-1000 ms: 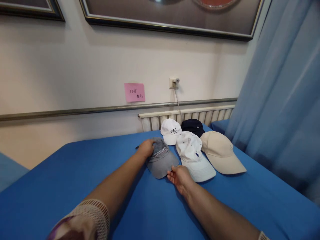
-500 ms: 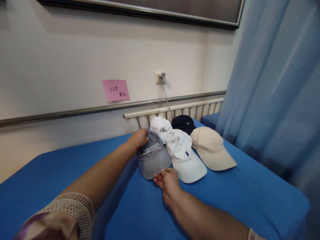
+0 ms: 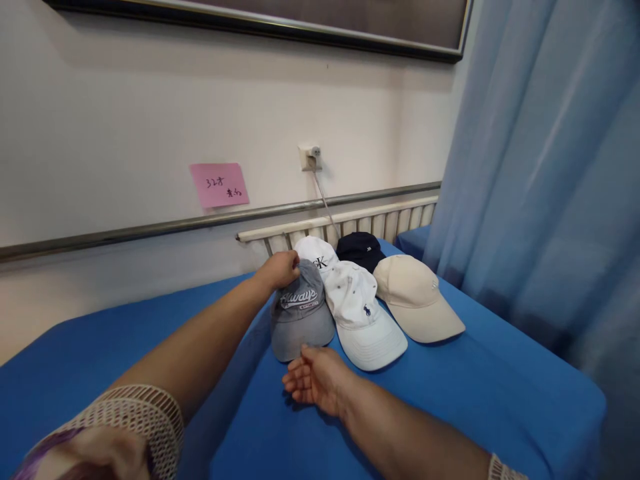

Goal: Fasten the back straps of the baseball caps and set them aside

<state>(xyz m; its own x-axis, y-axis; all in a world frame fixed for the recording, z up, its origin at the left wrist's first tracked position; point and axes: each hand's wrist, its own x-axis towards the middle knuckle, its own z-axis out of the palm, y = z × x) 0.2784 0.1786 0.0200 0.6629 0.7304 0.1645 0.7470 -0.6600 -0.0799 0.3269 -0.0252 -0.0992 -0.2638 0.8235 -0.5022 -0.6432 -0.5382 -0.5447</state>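
Observation:
A grey baseball cap [image 3: 302, 325] with white "Always" lettering sits on the blue-covered bed, its brim toward me. My left hand [image 3: 281, 270] pinches the top of its crown. Just in front of the brim, my right hand [image 3: 317, 380] is turned palm up with loosely curled, parted fingers; its thumb tip is at the brim's edge. Close against the grey cap on the right is a white cap [image 3: 353, 300] with a small dark horse emblem. Behind these stands a white "CK" cap [image 3: 313, 248], partly hidden. A navy cap [image 3: 359, 249] and a beige cap [image 3: 407, 287] lie further right.
The blue sheet [image 3: 425, 407] covers the bed up to the wall. Behind it run a white radiator [image 3: 380, 220] and a metal rail [image 3: 150, 233]. A plug with a cord [image 3: 320, 187], a pink note [image 3: 219, 185] and a blue curtain [image 3: 510, 200] are also there.
The grey cap has been raised at the crown and now stands fuller, beside the white caps. My right hand has slid off the brim toward me and loosened. The view has shifted right.

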